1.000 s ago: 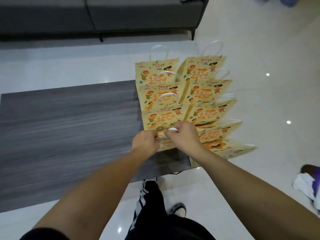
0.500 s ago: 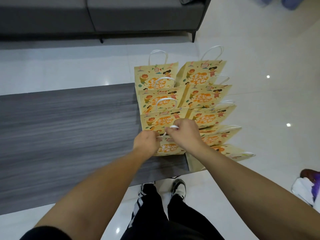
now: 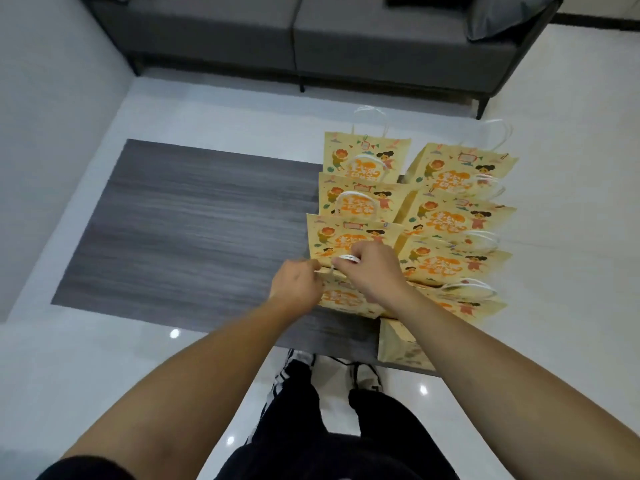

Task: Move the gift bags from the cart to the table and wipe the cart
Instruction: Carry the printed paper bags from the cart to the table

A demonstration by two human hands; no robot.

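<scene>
Fingers (image 3: 356, 258) of the right hand (image 3: 372, 271) curled round the white handle (image 3: 346, 268) of the nearest gift bag (image 3: 341, 296) in the left row; fingers of the left hand (image 3: 296, 284) pinching the top edge of that same bag at its left corner. Standing upright on the right end of the dark wood-grain worktop (image 3: 194, 233): yellow gift bags (image 3: 446, 223) in two rows, one behind another, printed with orange cartoon figures, white handles up. Beyond the worktop, a grey sofa (image 3: 329, 39) on pale glossy floor (image 3: 571, 237). Below, black trousers and striped shoes (image 3: 367, 375) at the near edge
</scene>
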